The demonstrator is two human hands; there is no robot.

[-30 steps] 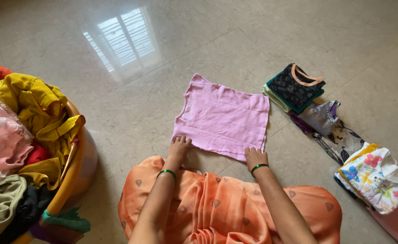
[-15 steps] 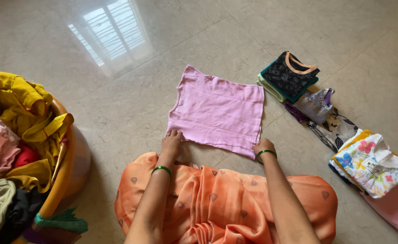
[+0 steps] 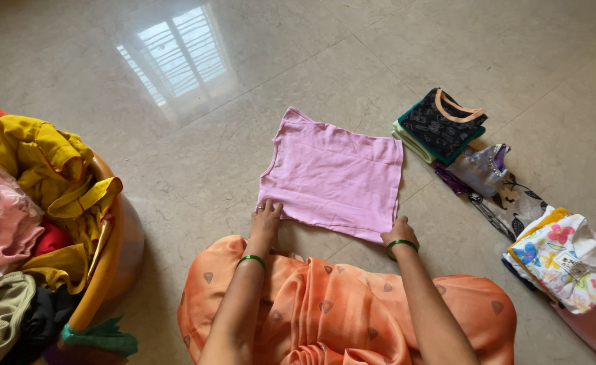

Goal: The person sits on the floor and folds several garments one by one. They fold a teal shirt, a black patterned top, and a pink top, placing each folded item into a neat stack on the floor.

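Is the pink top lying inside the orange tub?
No, the pink top lies flat on the floor, with both hands at its near edge, well apart from the orange tub.

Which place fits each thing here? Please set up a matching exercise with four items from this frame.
Things:
1. pink top
2. yellow garment
3. black folded top
4. floral folded garment

Places:
A. in the orange tub at the left
B. flat on the floor, both hands at its near edge
C. near end of the row on the right
D. far end of the row on the right

Pairs: 1-B, 2-A, 3-D, 4-C
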